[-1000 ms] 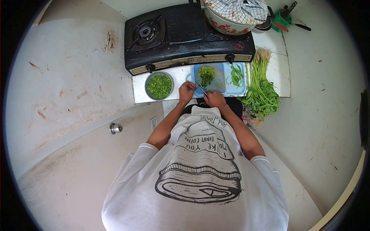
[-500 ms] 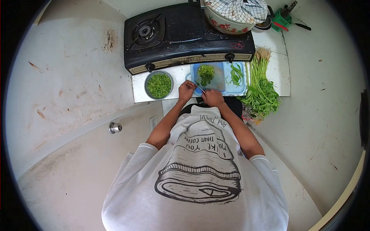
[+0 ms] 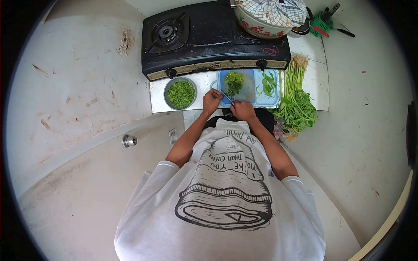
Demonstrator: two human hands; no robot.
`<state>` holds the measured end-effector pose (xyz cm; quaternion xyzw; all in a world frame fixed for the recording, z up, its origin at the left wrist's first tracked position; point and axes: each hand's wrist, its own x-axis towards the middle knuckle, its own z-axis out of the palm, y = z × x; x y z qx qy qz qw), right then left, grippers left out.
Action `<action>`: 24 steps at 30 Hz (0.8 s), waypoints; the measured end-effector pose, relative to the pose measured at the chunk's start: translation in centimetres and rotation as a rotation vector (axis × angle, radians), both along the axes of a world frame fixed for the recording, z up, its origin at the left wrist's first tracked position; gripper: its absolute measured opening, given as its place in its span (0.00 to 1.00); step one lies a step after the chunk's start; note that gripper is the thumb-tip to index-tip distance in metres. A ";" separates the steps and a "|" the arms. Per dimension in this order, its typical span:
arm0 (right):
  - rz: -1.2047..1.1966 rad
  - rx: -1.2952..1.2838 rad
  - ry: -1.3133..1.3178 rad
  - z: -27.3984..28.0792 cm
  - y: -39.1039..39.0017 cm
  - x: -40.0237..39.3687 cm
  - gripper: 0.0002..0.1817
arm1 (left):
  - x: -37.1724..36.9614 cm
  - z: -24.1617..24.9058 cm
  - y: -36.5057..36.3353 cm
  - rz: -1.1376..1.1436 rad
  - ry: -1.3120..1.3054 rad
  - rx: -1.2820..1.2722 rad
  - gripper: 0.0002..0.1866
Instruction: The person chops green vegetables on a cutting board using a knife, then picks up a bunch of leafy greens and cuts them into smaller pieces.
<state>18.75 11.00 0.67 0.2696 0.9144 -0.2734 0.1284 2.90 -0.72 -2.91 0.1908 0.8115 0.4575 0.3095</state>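
Note:
My right hand [image 3: 243, 110] is closed round the handle of a small knife [image 3: 227, 98], its blade pointing up and left over the near edge of a blue cutting board [image 3: 248, 97]. By the knife's tip, my left hand [image 3: 212, 101] has its fingers pinched together; whatever they hold, if anything, is too small to make out. Chopped green stems and leaves [image 3: 234, 83] lie in a heap on the board, just beyond the blade. Some loose whole leaves [image 3: 267, 84] rest on the board's lighter right part. Left of my left hand stands a grey bowl [image 3: 166, 98] full of chopped greens [image 3: 181, 94].
A black two-burner stove [image 3: 209, 35] runs behind the board, with a cloth-covered floral pot [image 3: 257, 28] on its right side. A large bunch of leafy greens [image 3: 297, 98] with roots lies at the counter's right. Further back is a green basket [image 3: 321, 25] holding utensils.
The view has shifted slightly, so the stove and counter sit a little further right. Both hands and the knife keep nearly the same place at the board.

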 end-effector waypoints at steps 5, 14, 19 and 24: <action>0.006 -0.006 0.076 -0.5 0.2 -0.4 0.22 | -0.1 0.1 -0.3 -0.013 -0.006 -0.002 0.08; 0.010 0.024 0.011 0.3 0.0 0.2 0.20 | -0.2 0.2 0.0 -0.003 0.008 -0.043 0.09; 0.042 0.026 0.058 -0.3 0.1 -0.4 0.22 | -0.2 -0.1 -0.1 -0.002 -0.010 -0.024 0.08; 0.013 0.007 0.043 0.0 0.1 -0.6 0.23 | -0.3 0.4 -0.1 -0.006 -0.019 -0.018 0.09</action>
